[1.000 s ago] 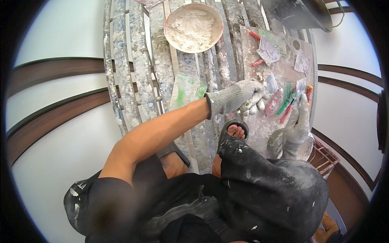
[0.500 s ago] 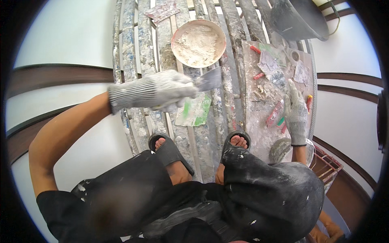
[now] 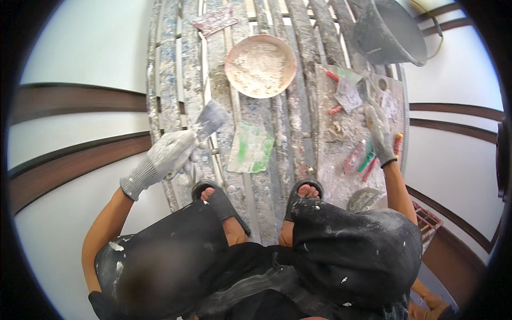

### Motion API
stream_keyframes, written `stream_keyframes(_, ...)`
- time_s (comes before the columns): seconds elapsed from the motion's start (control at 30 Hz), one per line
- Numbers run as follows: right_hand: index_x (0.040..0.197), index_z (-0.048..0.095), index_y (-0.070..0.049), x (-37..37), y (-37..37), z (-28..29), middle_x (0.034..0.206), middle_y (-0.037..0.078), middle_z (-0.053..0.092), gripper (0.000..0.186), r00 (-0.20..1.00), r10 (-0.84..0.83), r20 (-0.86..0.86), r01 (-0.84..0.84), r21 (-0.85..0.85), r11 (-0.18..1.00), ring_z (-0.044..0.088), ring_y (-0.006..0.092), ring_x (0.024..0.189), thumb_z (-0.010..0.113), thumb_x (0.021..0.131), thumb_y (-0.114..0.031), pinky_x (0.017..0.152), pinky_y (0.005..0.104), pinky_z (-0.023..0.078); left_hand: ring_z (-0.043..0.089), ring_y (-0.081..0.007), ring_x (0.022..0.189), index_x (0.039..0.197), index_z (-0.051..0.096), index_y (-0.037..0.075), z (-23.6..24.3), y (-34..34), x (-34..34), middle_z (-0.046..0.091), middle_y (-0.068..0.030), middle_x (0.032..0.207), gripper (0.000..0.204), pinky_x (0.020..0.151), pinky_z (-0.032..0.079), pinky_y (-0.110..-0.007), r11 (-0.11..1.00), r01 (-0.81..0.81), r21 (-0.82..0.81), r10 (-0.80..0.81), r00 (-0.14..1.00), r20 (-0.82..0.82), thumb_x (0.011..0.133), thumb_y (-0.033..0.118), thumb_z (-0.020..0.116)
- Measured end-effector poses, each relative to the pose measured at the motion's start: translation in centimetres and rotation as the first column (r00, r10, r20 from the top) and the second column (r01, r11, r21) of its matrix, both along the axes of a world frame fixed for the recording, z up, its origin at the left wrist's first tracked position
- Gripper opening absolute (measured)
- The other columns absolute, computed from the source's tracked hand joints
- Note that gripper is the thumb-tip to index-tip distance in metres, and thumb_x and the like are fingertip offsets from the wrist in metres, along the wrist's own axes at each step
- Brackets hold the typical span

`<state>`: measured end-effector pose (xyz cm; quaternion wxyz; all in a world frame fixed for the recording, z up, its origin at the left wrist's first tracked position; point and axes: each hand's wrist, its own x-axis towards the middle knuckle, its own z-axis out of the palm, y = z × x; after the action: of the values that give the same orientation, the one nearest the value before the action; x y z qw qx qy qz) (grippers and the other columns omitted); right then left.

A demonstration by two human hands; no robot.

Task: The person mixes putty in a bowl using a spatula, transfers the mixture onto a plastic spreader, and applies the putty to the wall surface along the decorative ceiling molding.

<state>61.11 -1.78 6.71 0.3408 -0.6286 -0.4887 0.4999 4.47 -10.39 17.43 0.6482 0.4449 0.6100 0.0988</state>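
My left hand [image 3: 169,154], in a grey-white knit glove, is closed round a putty knife [image 3: 211,118]. Its wide grey blade points up and right over the slatted planks, left of a white-and-green sheet [image 3: 252,148]. The round bowl [image 3: 229,77] of off-white powder sits farther off. On the right, my gloved right hand [image 3: 377,128] rests over a plaster-smeared board [image 3: 333,154], fingers curled. A second putty knife's greyish blade [image 3: 364,88] sticks out beyond its fingertips; the handle is hidden under the hand.
Red-handled scrapers [image 3: 348,96], a green-handled tool [image 3: 368,156] and a tape roll [image 3: 382,84] lie on the board. A dark bucket [image 3: 392,32] stands at the far right. A red wire crate [image 3: 426,221] is beside my right knee. Gaps run between the planks [image 3: 165,58].
My left hand has swung left and nearer with its putty knife, away from below the bowl. My right hand has shifted left and farther up the board, its fingers now curled by the second blade.
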Motion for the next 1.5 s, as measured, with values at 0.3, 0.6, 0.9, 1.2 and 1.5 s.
stream_keyframes(0.3, 0.153, 0.049, -0.004, -0.1, 1.2, -1.0, 0.117, 0.006, 0.069, 0.051, 0.988, -0.03, 0.151, 0.022, 0.054, 0.998, 0.063, 0.0121, 0.097, 0.052, 0.11, -0.032, 0.088, 0.0277, 0.052, 0.06, -0.0042, 0.066, 0.12, 0.065, 0.0, -3.5, -1.4, 2.9, 0.064, 0.0001, 0.087, 0.051, 0.053, 0.049, -0.018, 0.967, -0.254, 0.02, 0.246, 0.952, 0.182, 0.111, 0.047, 0.046)
stream_keyframes(0.6, 0.144, 0.057, -0.004, -1.8, 2.7, -3.8, 0.126, 0.019, 0.068, 0.046, 0.499, -0.246, 0.831, -0.47, 0.498, 0.729, 0.066, 0.0344, 0.111, 0.06, 0.102, -0.021, 0.099, 0.0431, 0.052, 0.061, -0.0036, 0.068, 0.128, 0.062, 0.001, -7.0, -1.9, 4.3, 0.066, -0.0003, 0.092, 0.046, 0.054, 0.049, -0.017, 0.949, -0.314, 0.0, 0.309, 0.935, 0.172, 0.111, 0.042, 0.049)
stream_keyframes(0.9, 0.124, 0.065, -0.008, -20.0, -6.7, -2.5, 0.105, 0.016, 0.069, 0.036, 0.556, 0.506, 0.66, -0.708, 0.055, 0.704, 0.068, 0.037, 0.101, 0.069, 0.095, -0.029, 0.09, 0.0467, 0.054, 0.066, -0.0085, 0.085, 0.134, 0.059, 0.003, -12.8, -4.9, 3.6, 0.068, -0.0022, 0.102, 0.043, 0.073, 0.056, -0.025, 0.87, -0.493, -0.01, 0.471, 0.826, 0.31, 0.109, 0.038, 0.055)
stream_keyframes(1.2, 0.143, 0.054, -0.003, -25.2, -10.6, -1.5, 0.123, 0.014, 0.067, 0.052, 0.774, 0.536, -0.336, -0.621, -0.244, 0.745, 0.065, 0.0205, 0.116, 0.069, 0.102, -0.032, 0.105, 0.0371, 0.051, 0.063, -0.0094, 0.087, 0.115, 0.062, 0.005, -14.0, -7.3, 6.6, 0.066, -0.0023, 0.101, 0.038, 0.075, 0.053, -0.026, 0.846, -0.527, -0.079, 0.502, 0.739, 0.448, 0.114, 0.038, 0.043)
stream_keyframes(1.5, 0.137, 0.056, 0.004, -25.5, -11.0, 0.7, 0.119, 0.015, 0.069, 0.061, 0.738, 0.636, -0.225, -0.672, -0.32, 0.668, 0.065, 0.0232, 0.112, 0.066, 0.101, -0.044, 0.103, 0.038, 0.05, 0.059, -0.0108, 0.111, 0.125, 0.062, 0.004, -12.2, -7.4, 10.1, 0.064, -0.0037, 0.117, 0.043, 0.1, 0.049, -0.029, 0.919, -0.315, -0.236, 0.378, 0.874, 0.306, 0.113, 0.041, 0.044)
